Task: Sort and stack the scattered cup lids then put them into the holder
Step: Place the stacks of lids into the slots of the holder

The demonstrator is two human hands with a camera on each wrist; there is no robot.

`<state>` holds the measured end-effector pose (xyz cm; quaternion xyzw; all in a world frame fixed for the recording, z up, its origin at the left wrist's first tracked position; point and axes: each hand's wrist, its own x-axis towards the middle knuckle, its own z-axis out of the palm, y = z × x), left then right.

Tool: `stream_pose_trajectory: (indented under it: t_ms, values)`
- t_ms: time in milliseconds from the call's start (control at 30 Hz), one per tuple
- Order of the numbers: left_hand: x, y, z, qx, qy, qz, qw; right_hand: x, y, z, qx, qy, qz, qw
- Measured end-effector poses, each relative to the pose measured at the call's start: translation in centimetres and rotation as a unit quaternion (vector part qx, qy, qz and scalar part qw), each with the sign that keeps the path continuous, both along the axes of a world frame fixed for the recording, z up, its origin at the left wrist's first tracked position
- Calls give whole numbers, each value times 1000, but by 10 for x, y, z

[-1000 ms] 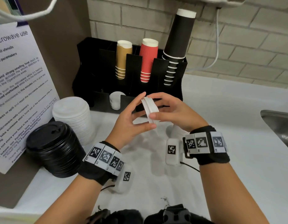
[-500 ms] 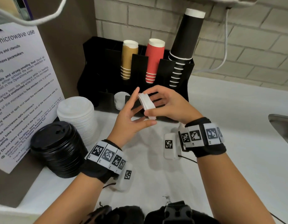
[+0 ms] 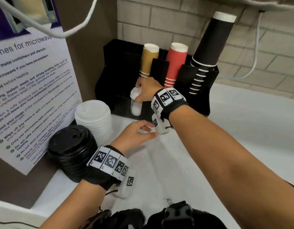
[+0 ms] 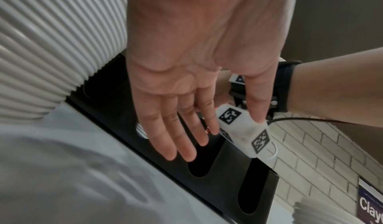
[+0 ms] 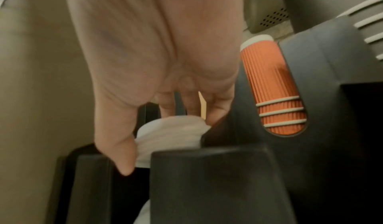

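Note:
My right hand (image 3: 139,93) grips a small stack of white lids (image 3: 134,94) between thumb and fingers, held over a front slot of the black holder (image 3: 108,76). More small white lids (image 3: 136,109) stand in that slot below. In the right wrist view the thumb (image 5: 118,149) and fingers pinch the white lids (image 5: 170,134) just above the black holder (image 5: 207,178) opening. My left hand (image 3: 139,131) hovers above the counter in front of the holder, fingers straight and holding nothing. The left wrist view shows that open left hand (image 4: 186,113) before the black holder (image 4: 228,178).
A tall stack of larger white lids (image 3: 93,119) and a stack of black lids (image 3: 72,151) stand on the counter (image 3: 209,162) at the left, by a microwave notice (image 3: 27,90). Brown (image 3: 148,60), red (image 3: 175,63) and black cups (image 3: 209,50) fill the holder's back.
Both hands held the small lid stack together in front of the holder. Now my left hand has let go and dropped back, and my right hand has carried the stack to the holder's slot.

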<state>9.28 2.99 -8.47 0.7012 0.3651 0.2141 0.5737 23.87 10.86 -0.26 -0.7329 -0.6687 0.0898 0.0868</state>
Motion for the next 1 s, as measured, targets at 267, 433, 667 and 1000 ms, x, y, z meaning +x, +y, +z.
stream_pose_trajectory:
  t_ms: [267,433,667,1000]
  values:
    - [-8,4,2,-8,14,21,1000,-7,19,-13,-75,-77,25,994]
    - [-9,4,3,-7,8,26,1000,-10,16,-17,-68,-102,24,992]
    - [-8,4,2,-11,7,25,1000,-19,12,-26,-46,-156,28,986]
    - [-10,5,2,-7,-2,34,999,-17,-11,-23,-77,-219,26,972]
